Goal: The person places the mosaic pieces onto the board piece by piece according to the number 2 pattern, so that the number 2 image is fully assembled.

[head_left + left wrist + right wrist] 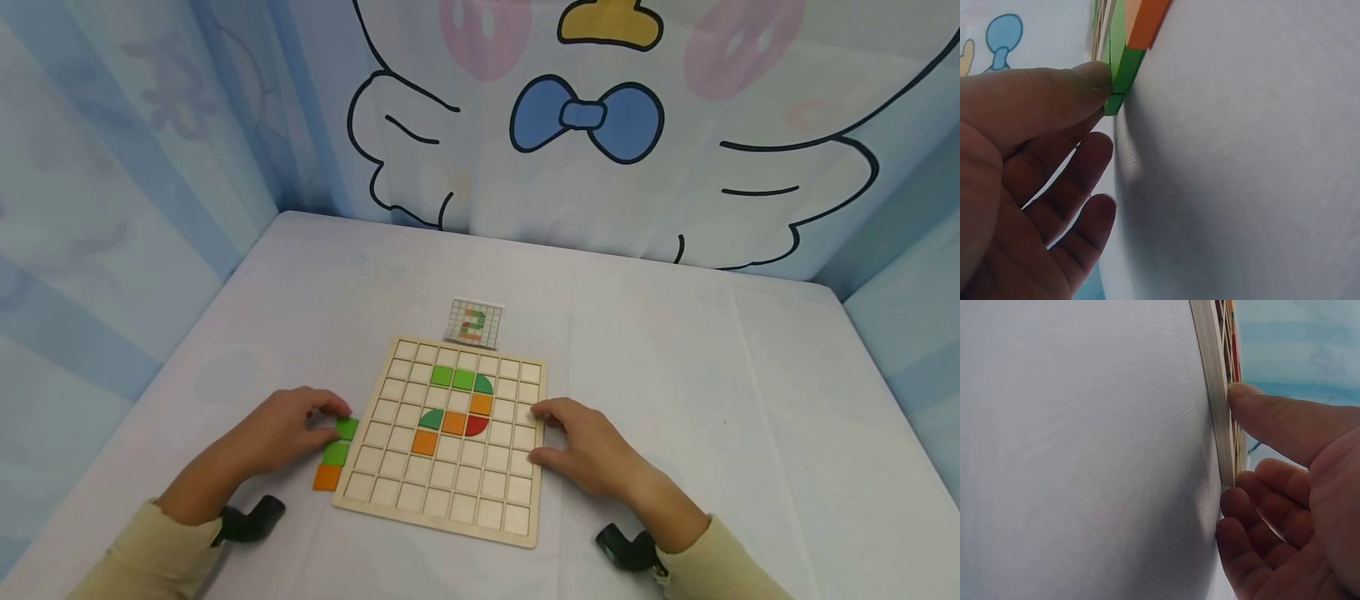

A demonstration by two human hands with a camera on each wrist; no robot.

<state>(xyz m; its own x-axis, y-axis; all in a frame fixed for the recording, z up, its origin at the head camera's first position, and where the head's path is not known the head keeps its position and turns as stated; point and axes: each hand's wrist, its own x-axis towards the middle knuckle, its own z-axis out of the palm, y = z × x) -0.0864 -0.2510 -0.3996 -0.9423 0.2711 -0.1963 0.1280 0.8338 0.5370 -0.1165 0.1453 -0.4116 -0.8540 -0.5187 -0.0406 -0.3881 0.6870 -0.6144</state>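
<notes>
While the right grip (592, 446) rested relaxed, fingertips on the right edge of the board (480, 510), likely to steady it on the counter (667, 375), the left grip (277, 432) pinched the top green tile (347, 428) of the three-tile column (335, 453). Column sat just beside the board's left edge, probably for quick pickup; pattern card (474, 323) sat beyond the far edge, presumably for reference.

One grid board (467, 481) carried eight pieces: two light green squares (463, 379), three orange squares (424, 442), two dark green quarter-rounds (483, 384), one red piece (476, 426). Two green tiles (335, 453), one orange tile (326, 477), one pattern card (474, 323) and two hands (283, 432) were also there.
</notes>
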